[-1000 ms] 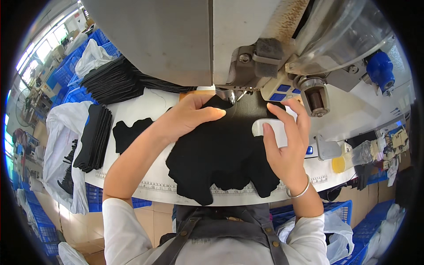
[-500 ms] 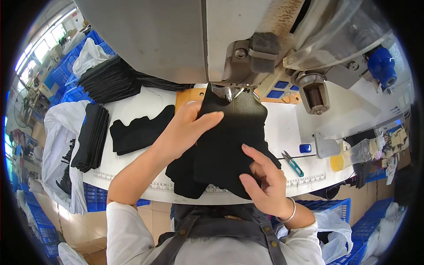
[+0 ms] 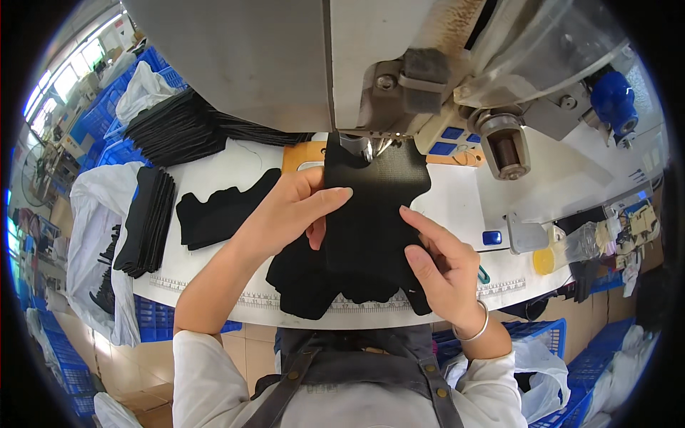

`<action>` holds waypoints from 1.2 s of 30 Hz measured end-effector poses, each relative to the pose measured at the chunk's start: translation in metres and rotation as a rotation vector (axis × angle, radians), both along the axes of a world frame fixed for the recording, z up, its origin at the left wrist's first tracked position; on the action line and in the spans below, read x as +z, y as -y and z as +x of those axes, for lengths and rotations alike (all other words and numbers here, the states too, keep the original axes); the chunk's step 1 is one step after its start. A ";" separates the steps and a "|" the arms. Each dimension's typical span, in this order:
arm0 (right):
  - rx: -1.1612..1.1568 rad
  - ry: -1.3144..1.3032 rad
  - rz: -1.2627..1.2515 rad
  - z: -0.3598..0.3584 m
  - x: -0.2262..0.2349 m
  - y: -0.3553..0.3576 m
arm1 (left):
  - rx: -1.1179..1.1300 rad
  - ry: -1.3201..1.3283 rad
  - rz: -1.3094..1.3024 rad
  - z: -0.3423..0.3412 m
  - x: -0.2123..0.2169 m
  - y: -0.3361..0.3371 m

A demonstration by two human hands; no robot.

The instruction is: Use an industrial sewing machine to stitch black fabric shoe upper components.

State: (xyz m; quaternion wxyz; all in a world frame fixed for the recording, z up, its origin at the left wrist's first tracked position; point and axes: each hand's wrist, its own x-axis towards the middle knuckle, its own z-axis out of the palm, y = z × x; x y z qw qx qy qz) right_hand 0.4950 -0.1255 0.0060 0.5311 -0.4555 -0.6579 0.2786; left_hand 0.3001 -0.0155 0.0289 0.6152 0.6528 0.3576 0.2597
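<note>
Thumb and forefinger apart, the right hand (image 3: 449,274) is at the right edge of black cloth (image 3: 371,239) on a table (image 3: 457,196), its hold unclear from here; the left hand (image 3: 294,207) pinches the cloth's left edge. Beyond the cloth, a sewing machine (image 3: 246,60).

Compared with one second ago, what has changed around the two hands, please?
The right hand has moved toward the person and slightly left, to the right edge of the black cloth, whose right side also shifted left. A teal handle, hidden before, now partly shows beside this hand. The left hand stayed at the cloth's upper left; the black stack stayed too.
</note>
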 end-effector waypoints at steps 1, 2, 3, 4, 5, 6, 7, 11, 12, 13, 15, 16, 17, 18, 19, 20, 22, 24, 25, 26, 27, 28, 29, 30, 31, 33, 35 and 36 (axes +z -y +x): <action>0.000 -0.006 0.002 0.001 0.000 -0.002 | -0.002 -0.001 -0.001 0.000 0.000 -0.002; -0.001 0.007 -0.017 0.001 0.001 -0.004 | -0.002 -0.001 -0.003 0.001 0.000 -0.004; -0.001 0.019 -0.036 0.002 0.001 -0.005 | 0.000 0.000 -0.006 0.002 0.000 -0.006; 0.003 0.023 -0.042 0.002 0.001 -0.006 | 0.001 0.030 -0.003 0.003 0.000 -0.008; -0.002 0.011 -0.038 0.002 0.001 -0.008 | 0.002 0.060 0.001 0.004 0.000 -0.009; -0.008 0.004 -0.034 0.002 0.001 -0.010 | 0.003 0.067 0.008 0.005 0.001 -0.009; -0.006 -0.003 -0.028 0.003 0.001 -0.012 | 0.000 0.078 0.019 0.005 0.002 -0.010; -0.006 -0.065 -0.075 0.008 0.004 -0.019 | 0.035 0.082 0.042 0.009 0.006 -0.008; 0.002 -0.066 -0.065 0.009 0.005 -0.020 | 0.053 0.075 0.043 0.010 0.006 -0.008; 0.009 -0.067 -0.055 0.010 0.005 -0.022 | 0.050 0.074 0.042 0.011 0.007 -0.008; 0.014 -0.074 -0.072 0.013 0.007 -0.024 | 0.084 0.049 0.077 0.011 0.008 -0.010; 0.020 -0.080 -0.088 0.013 0.008 -0.025 | 0.084 0.049 0.074 0.011 0.008 -0.011; 0.022 -0.080 -0.090 0.014 0.009 -0.026 | 0.080 0.026 0.070 0.011 0.008 -0.013; 0.020 -0.111 -0.111 0.015 0.010 -0.027 | 0.077 0.004 0.067 0.010 0.008 -0.015; 0.017 -0.143 -0.131 0.015 0.010 -0.028 | 0.079 0.005 0.066 0.008 0.008 -0.016; 0.025 -0.127 -0.110 0.016 0.011 -0.030 | 0.071 -0.002 0.070 0.007 0.007 -0.018; 0.029 -0.147 -0.115 0.018 0.011 -0.034 | 0.065 -0.007 0.074 0.006 0.006 -0.020; 0.031 -0.168 -0.115 0.021 0.011 -0.039 | 0.063 0.024 0.010 0.007 0.005 -0.021; 0.004 -0.164 -0.118 0.023 0.011 -0.041 | 0.055 0.040 0.018 0.008 0.005 -0.020; -0.024 -0.159 -0.122 0.025 0.011 -0.044 | 0.069 0.080 0.002 0.009 0.004 -0.019; -0.024 -0.160 -0.121 0.027 0.011 -0.047 | 0.085 0.120 -0.016 0.011 0.004 -0.017; -0.046 -0.191 -0.162 0.029 0.011 -0.051 | 0.083 0.121 -0.012 0.012 0.003 -0.016; -0.068 -0.222 -0.203 0.032 0.011 -0.055 | 0.098 0.136 -0.009 0.013 0.003 -0.013; -0.034 -0.244 -0.160 0.035 0.012 -0.061 | 0.111 0.156 -0.002 0.015 0.002 -0.012; -0.024 -0.248 -0.155 0.037 0.012 -0.066 | 0.111 0.150 -0.004 0.016 0.002 -0.011; -0.001 -0.288 -0.094 0.040 0.010 -0.075 | 0.140 0.189 -0.022 0.019 0.000 -0.009; 0.032 -0.283 -0.119 0.045 0.010 -0.079 | 0.155 0.208 -0.028 0.021 -0.001 -0.010; 0.031 -0.288 -0.116 0.047 0.009 -0.082 | 0.173 0.216 -0.040 0.022 -0.002 -0.010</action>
